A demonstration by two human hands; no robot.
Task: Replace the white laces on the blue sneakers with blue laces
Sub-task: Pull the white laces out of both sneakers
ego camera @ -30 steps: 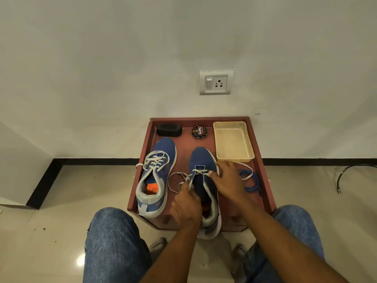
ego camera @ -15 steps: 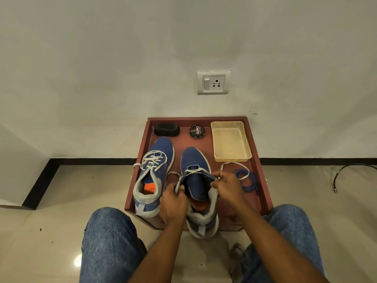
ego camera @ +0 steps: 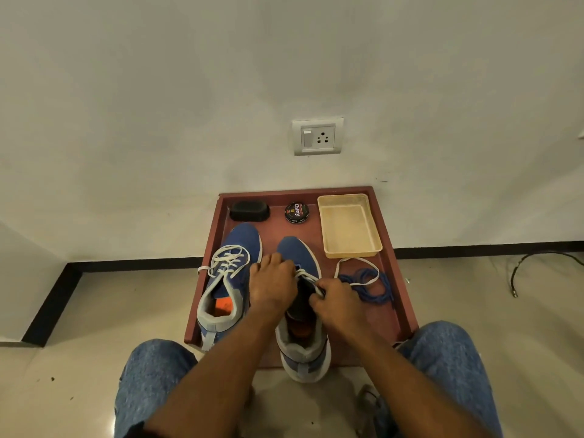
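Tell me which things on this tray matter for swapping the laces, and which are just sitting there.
For the job:
right sneaker, gripped by left hand
its white lace, pinched by right hand
left sneaker, still white-laced
blue laces

Lying about:
black brush
Cherry polish tin
beige plastic tray

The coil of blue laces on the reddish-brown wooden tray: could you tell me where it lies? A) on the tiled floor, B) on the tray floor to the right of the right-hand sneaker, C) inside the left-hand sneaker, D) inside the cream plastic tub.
B: the coil of blue laces lies on the reddish-brown wooden tray, right of the right-hand blue sneaker, nearer than the cream plastic tub.
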